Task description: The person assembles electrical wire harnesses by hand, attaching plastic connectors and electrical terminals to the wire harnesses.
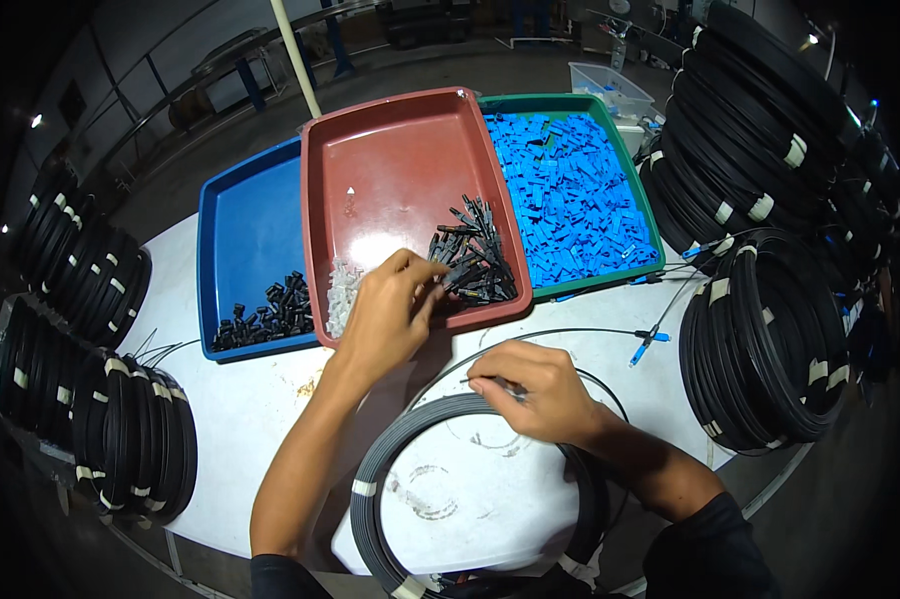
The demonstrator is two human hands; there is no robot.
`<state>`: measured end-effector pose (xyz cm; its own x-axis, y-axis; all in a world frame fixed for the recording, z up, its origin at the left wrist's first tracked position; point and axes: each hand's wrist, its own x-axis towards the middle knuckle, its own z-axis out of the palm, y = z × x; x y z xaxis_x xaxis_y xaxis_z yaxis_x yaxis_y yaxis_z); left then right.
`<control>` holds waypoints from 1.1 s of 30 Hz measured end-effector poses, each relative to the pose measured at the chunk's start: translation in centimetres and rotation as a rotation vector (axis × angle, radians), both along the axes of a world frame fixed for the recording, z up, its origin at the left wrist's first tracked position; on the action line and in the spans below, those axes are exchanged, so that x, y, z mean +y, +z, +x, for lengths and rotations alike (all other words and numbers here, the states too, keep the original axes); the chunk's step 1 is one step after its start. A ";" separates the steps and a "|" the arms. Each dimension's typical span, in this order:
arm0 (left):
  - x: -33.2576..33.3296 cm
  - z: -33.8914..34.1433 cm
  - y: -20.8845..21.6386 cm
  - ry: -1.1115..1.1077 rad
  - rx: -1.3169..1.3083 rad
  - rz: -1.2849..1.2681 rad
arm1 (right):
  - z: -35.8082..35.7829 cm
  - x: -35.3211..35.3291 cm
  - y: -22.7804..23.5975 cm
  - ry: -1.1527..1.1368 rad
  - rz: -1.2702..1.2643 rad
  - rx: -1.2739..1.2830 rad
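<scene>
My left hand (395, 304) reaches over the near edge of the red tray (390, 150). Its fingers are curled together beside a pile of slim black connector parts (485, 260); whatever they grip, if anything, is hidden. Small clear plastic pieces (342, 290) lie in the tray's near left corner, partly behind that hand. My right hand (535, 391) pinches a thin black cable, whose short end sticks out left of the fingertips. Beneath it, a coil of black cable (365, 499), bound with white tape, rests at the table's front edge.
Left of the red tray, a blue tray (250, 210) holds small black parts (270, 314). A green tray (650, 225) to its right is full of blue connector pieces (570, 200). Taped cable coils stand at left (136, 439) and right (759, 339). Blue-tipped cable ends (650, 344) lie on the white table (221, 439).
</scene>
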<state>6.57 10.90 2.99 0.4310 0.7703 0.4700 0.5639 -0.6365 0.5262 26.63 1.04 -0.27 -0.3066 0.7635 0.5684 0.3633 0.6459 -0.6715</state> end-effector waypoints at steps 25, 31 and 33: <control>-7.6 -2.6 -3.7 -0.060 -0.242 0.187 | -0.3 1.5 -0.4 0.102 0.000 -0.054; -7.5 -2.2 -3.2 -0.039 -0.329 -0.018 | -0.7 2.3 -0.4 0.187 0.018 -0.117; -7.3 -2.6 -3.6 -0.093 -0.231 -0.041 | -0.7 2.3 -0.5 0.199 0.030 -0.127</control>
